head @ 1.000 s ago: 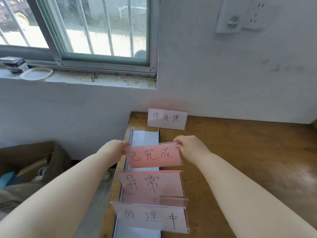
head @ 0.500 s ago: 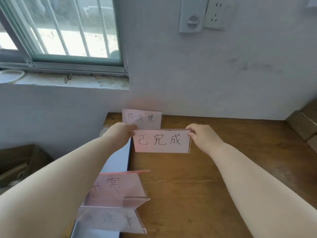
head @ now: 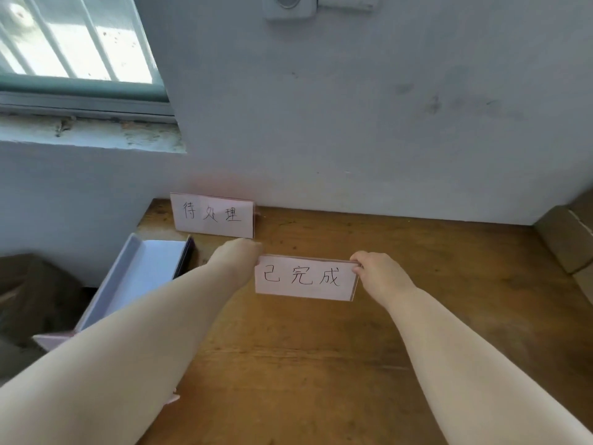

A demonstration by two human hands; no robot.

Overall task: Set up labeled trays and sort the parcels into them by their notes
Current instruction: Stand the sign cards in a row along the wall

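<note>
Two bare forearms reach in from the near edge, at seven and five o'clock, over a brown wooden desk [head: 321, 364]. A small pale pink corner [head: 173, 398] shows beside the left forearm; what it belongs to cannot be told.

At the middle of the desk both hands hold one sign [head: 305, 277], a pale card in a clear holder with three handwritten characters, its face upright and turned to the camera. The left hand [head: 239, 256] has its grip closed on the sign's upper left corner, fingers curled over the top edge. The right hand [head: 378, 273] pinches the upper right corner, its grip narrow on the holder's rim. Whether the sign's foot touches the desk or hangs just above it cannot be told.

At nine o'clock from the sign, a grey-blue tray [head: 141, 274] lies lengthwise along the desk's left edge, partly hidden by the left forearm. Beyond the tray, at eight o'clock, is a dark cardboard box [head: 35, 293] lower than the desk.

At eleven o'clock from the held sign, a second sign [head: 213, 215] stands upright on the desk against the wall, near the left hand but apart from it. At three o'clock, brown cartons [head: 564, 239] sit at the desk's right edge.

Further back the white wall [head: 369, 123] rises, with a barred window [head: 73, 46] and its worn sill [head: 93, 133] at ten o'clock, and a white socket plate [head: 288, 6] at twelve.
</note>
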